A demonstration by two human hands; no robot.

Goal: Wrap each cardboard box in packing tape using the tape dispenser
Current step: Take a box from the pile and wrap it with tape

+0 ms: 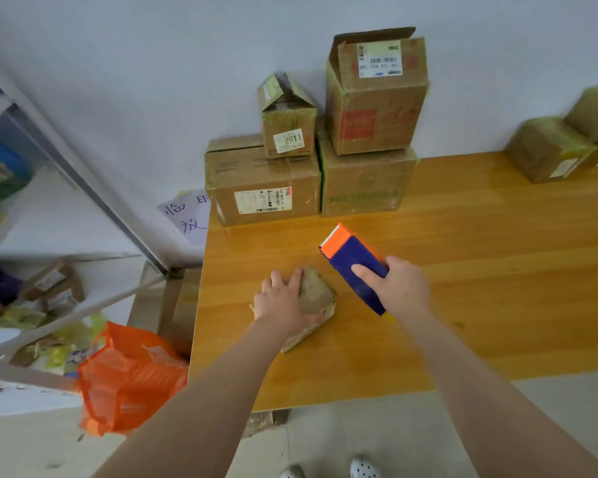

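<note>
On the orange wooden worktop (463, 270), head view | left hand (283, 301) is pressing flat on a small brown cardboard box (316, 294), grip spread | right hand (399, 288) is clasping the blue-and-orange tape dispenser (351, 257) just beside it | progress: this box seemingly untaped; stacked brown cartons (363, 181) behind are showing tape, two with flaps up, contents hidden.
</note>
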